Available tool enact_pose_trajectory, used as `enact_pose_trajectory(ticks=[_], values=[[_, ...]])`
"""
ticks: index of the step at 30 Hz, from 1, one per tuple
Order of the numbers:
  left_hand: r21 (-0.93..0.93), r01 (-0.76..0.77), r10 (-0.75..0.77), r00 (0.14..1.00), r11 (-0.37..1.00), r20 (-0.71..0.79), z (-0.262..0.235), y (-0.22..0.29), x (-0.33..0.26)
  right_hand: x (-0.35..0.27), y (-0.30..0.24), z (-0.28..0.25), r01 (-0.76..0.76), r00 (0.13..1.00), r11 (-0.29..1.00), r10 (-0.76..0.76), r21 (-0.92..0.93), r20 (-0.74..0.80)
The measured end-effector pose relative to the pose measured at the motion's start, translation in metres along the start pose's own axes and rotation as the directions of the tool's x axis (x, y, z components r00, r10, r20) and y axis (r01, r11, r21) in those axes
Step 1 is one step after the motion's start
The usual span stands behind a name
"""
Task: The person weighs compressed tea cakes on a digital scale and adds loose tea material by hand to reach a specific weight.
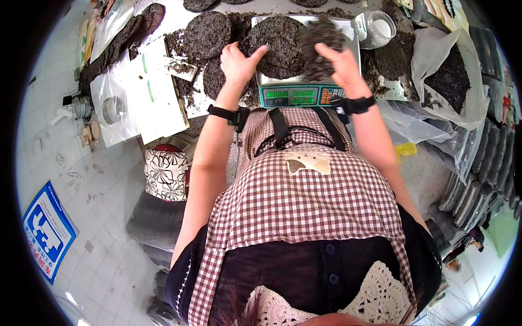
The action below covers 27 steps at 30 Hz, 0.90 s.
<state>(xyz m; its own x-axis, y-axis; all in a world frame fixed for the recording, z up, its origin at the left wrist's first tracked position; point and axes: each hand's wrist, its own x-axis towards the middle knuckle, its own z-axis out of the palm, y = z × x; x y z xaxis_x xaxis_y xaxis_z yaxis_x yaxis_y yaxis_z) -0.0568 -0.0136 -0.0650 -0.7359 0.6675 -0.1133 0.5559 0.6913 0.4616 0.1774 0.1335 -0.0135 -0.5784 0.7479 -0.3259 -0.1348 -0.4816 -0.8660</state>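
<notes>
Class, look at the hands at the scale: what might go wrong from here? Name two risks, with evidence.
1. The dark disc in the right hand is blurred but looks rough-edged; it might shed crumbs onto the scale.
2. The clear jar sits close beside the scale; the right hand might knock it.

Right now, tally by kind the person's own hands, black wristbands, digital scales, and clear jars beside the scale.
Hands: 2 (left hand, right hand)
Wristbands: 2 (left wristband, right wristband)
Digital scale: 1
Clear jar: 1
Total: 6
</notes>
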Motion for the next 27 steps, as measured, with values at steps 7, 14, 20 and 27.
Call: enact_pose_trajectory(ticks=[7,14,20,27], values=[[-0.375,-0.102,0.077,0.994,0.921,-0.082,-0.001,0.047,-0.038,0.027,0.025,0.008,-0.120,0.992,0.983,0.126,-0.139,0.029],[-0.545,-0.201,0.260,0.965,0.814,0.032,-0.018,0.043,-0.020,0.054,-0.010,0.009,0.083,0.953,0.931,0.030,-0.355,0.303],[-0.474,-0.103,0.139,0.989,0.874,0.041,-0.002,0.043,-0.007,0.054,0.021,0.039,0.570,0.812,0.352,-0.375,-0.742,0.446],[-0.412,0.027,0.021,0.994,0.911,0.111,-0.004,0.051,-0.004,0.046,-0.019,-0.021,0.388,0.781,0.916,-0.269,0.100,-0.563]])
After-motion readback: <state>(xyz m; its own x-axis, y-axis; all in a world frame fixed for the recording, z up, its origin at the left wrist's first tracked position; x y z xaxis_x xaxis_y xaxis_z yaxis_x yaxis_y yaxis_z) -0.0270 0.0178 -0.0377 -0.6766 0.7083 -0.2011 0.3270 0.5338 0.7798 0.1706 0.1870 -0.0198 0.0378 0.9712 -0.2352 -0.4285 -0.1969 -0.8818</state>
